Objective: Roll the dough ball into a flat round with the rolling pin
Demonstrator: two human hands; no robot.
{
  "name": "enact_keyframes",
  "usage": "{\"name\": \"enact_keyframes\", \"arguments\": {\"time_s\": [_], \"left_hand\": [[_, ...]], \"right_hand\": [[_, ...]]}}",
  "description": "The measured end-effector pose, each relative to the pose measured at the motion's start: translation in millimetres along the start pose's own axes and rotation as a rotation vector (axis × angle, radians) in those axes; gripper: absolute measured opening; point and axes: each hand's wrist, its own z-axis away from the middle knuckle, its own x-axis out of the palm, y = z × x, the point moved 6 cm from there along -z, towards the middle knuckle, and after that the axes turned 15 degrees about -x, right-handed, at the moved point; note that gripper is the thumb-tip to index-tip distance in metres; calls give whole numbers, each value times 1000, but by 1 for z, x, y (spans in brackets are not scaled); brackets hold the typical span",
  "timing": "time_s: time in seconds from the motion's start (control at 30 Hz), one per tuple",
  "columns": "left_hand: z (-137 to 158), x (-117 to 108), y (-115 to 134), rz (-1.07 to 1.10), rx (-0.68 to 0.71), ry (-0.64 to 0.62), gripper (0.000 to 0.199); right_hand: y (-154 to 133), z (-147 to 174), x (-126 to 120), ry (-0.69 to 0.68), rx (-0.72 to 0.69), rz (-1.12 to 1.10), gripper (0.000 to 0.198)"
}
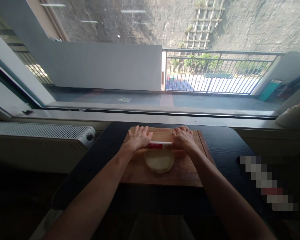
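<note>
A white rolling pin [167, 145] with a red printed label lies across the far part of a wooden cutting board [139, 175]. My left hand [139, 136] bears on its left end, and my right hand [183, 136] bears on its right end. Both hands rest over the pin with their fingers toward the window, hiding its ends. A flattened, pale round of dough [160, 161] spreads on the board between my forearms. Its far edge meets the pin, and whether it continues underneath is hidden.
The board rests on a black table [89, 173] with rounded corners. Behind it runs a window sill [165, 119]. To the left stands a white radiator [77, 140]; a pale rounded object [293, 116] sits at the sill's right. A pixelated item [267, 183] lies at the table's right.
</note>
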Motion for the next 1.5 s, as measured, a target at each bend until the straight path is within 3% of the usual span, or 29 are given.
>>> {"name": "enact_keyframes", "arguments": {"time_s": [0.17, 0.37, 0.6, 0.8, 1.03, 1.23, 1.33, 1.5], "left_hand": [[20, 9, -8, 1, 81, 69, 64], [-13, 1, 1, 3, -31, 26, 66], [5, 11, -7, 27, 53, 44, 66], [-19, -2, 2, 40, -58, 45, 67], [20, 8, -8, 12, 50, 130, 62], [-4, 1, 1, -6, -27, 32, 65], [10, 5, -3, -13, 20, 28, 64], [28, 6, -8, -26, 101, 137, 61]], "right_hand": [[-10, 24, -1, 131, -107, 42, 46], [6, -9, 1, -12, 51, -23, 44], [-6, 13, 0, 74, -78, 26, 47], [6, -12, 1, -43, 48, -15, 45], [-10, 23, -2, 121, -116, 50, 44], [-1, 1, 0, -64, 8, -26, 45], [-11, 18, -2, 14, -74, 14, 46], [-21, 37, -4, 114, -169, 86, 44]]}}
